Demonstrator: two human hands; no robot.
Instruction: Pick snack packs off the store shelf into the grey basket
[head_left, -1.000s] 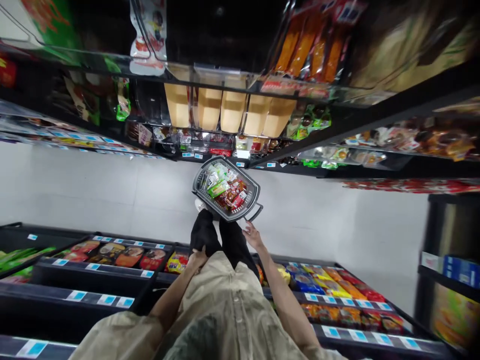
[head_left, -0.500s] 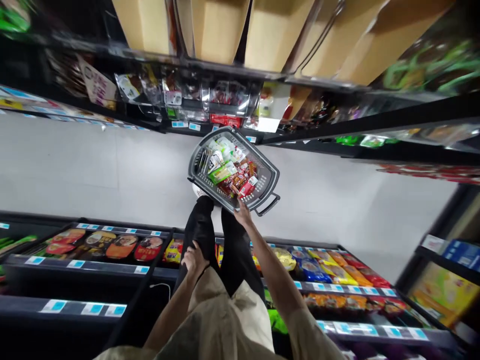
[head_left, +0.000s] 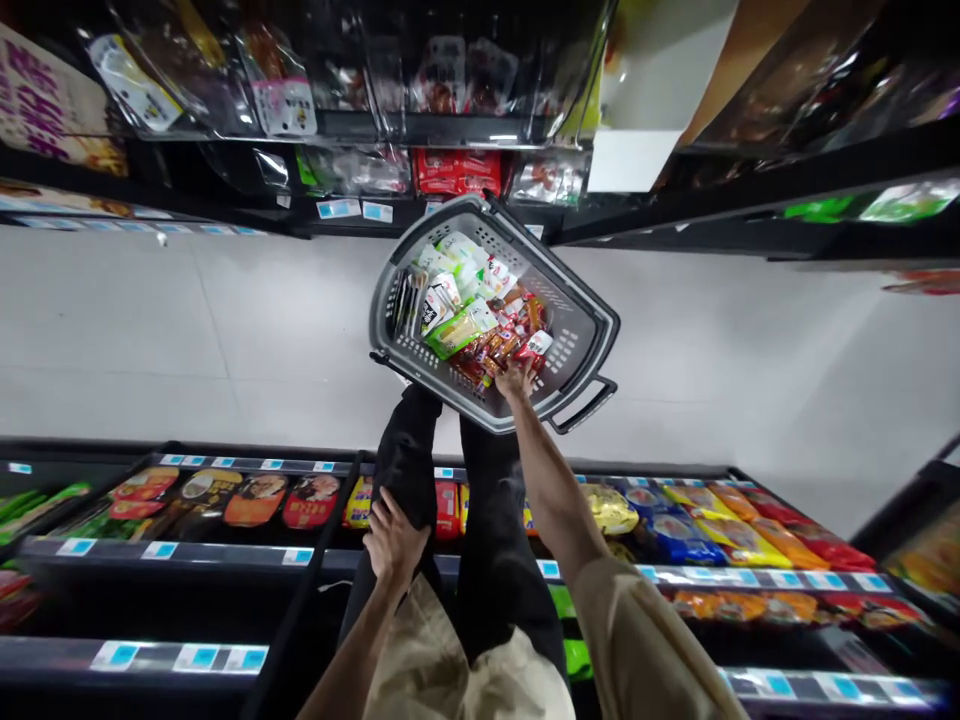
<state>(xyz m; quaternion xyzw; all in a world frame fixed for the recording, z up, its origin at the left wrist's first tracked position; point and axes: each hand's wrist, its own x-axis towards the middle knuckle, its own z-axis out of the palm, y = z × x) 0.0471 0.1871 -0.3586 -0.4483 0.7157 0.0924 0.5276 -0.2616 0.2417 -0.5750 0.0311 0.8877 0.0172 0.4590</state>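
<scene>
Filling the middle of the view, a grey perforated shopping basket (head_left: 581, 320) is at 12 o'clock from the person's legs, above the pale floor (head_left: 292, 340). Taking the basket as the clock, the right hand (head_left: 516, 380) is inside its near rim at 5 o'clock, fingertips among red-brown snack packets (head_left: 499, 350); I cannot tell whether they have closed on one. Just above the fingers is a red pack with a white label (head_left: 535, 346). A green-edged pouch (head_left: 463, 329) lies toward 8 o'clock, dark upright packets (head_left: 406, 300) at 9, and pale green-and-white packs (head_left: 457, 258) toward 11. The black carrying handle (head_left: 587, 406) juts out at 4. The left hand (head_left: 394, 538), at 7 o'clock, rests with fingers apart on the black trousers (head_left: 409, 450). Shelved red packets (head_left: 457, 172) sit past the far rim at 11; blue bags (head_left: 686, 537) lie at 4.
</scene>
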